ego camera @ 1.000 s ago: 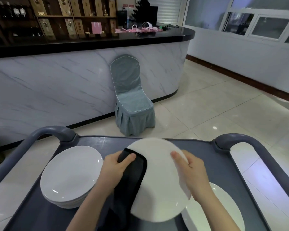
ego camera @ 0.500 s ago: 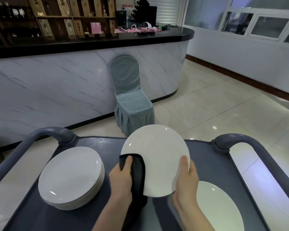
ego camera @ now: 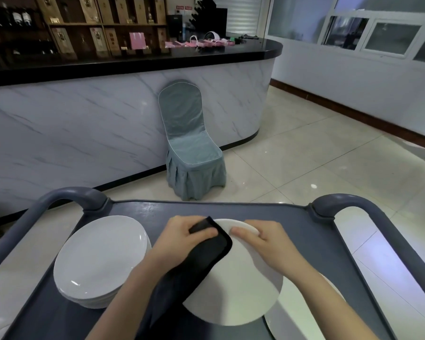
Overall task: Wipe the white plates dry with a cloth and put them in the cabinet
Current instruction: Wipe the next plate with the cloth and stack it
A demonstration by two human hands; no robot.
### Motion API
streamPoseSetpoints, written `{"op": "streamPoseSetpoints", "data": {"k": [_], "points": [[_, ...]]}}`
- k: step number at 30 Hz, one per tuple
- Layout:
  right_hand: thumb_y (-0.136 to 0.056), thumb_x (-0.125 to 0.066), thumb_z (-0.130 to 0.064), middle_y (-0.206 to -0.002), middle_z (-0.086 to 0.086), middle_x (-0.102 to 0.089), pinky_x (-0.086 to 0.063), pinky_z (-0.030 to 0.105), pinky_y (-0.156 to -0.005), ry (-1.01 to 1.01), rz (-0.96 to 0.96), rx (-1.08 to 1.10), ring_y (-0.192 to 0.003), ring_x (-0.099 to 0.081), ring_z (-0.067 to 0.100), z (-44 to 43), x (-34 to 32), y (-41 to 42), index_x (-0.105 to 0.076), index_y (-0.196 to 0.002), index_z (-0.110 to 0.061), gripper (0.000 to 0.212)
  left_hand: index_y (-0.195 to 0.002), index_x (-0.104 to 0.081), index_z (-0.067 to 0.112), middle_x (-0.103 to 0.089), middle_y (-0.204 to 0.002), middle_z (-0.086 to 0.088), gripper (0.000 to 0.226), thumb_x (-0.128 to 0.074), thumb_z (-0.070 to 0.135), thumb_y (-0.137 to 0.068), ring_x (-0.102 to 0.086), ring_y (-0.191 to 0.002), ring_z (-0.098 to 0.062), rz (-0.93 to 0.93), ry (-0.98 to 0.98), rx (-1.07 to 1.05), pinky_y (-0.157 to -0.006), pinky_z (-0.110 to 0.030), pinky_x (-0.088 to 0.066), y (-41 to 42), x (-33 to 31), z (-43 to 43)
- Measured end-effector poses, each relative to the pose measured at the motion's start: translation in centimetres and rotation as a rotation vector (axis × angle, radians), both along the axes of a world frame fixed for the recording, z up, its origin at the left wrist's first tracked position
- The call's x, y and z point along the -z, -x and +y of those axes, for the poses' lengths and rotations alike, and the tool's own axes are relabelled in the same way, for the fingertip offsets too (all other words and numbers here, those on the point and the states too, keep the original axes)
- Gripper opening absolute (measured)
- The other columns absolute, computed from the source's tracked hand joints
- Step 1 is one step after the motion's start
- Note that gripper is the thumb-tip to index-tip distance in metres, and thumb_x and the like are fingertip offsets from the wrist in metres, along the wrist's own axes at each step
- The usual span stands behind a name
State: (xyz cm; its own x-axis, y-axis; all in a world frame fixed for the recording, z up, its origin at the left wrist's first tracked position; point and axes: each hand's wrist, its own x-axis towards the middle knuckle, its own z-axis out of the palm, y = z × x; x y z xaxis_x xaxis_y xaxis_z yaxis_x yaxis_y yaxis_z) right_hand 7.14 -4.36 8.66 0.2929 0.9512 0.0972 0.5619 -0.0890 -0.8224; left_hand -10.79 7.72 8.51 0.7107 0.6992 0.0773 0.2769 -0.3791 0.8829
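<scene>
While the head view is looking down over a grey cart (ego camera: 231, 209), the person is working one white plate (ego camera: 238, 290) above its deck, the far rim tilting up toward twelve o'clock. Left hand (ego camera: 182, 238) is gripping a black cloth (ego camera: 206, 261), thumb on top. The cloth is folding over the rim at about eleven o'clock and trailing across the plate's face toward seven. Right hand (ego camera: 268, 244) is clasping the rim at about one o'clock, fingers curling over the edge. A stack of plates (ego camera: 101, 256) is sitting on the cart at nine o'clock of the held one, apart from it. Another plate (ego camera: 271, 326) is lying at five o'clock, partly under it. Judging the step as wiping, not yet shelving: no cabinet is showing for certain, only a marble counter (ego camera: 108, 133) and a covered chair (ego camera: 192, 153) at twelve. To do it well, the cloth hand should be sweeping round the rim and through the centre while the right hand is turning the plate in short shifts, so the patch under its fingers is getting wiped too. Bare fingers on wet glaze are risking a slip, and the lower edge is hanging over the five o'clock plate, so a drop could be chipping both.
</scene>
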Motion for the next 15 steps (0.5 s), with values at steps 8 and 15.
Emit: {"op": "streamPoseSetpoints", "data": {"k": [8,15], "points": [[-0.094,-0.061,-0.036,-0.074,-0.005,-0.074,-0.054,0.021,-0.055,-0.087,0.656,0.560,-0.063,-0.068,0.007,-1.2,1.8,1.6,-0.073,-0.077,-0.023,0.025,-0.073,-0.067,0.008,-0.065,-0.065,0.003,0.026,-0.066,0.027,-0.091,-0.055,-0.060,-0.007,-0.287,0.409,-0.615,-0.057,-0.022,-0.047,0.5,3.8,-2.4],[-0.091,-0.066,-0.041,-0.059,-0.006,-0.051,-0.036,0.022,-0.054,0.101,0.177,0.042,-0.055,-0.045,0.007,-0.5,1.6,0.8,-0.055,-0.064,-0.008,0.044,-0.070,-0.069,0.018,-0.062,-0.064,0.010,0.018,-0.074,0.029,-0.083,-0.053,-0.058,0.001,0.147,0.077,0.041,-0.057,-0.014,-0.042,0.6,1.5,0.5]]}}
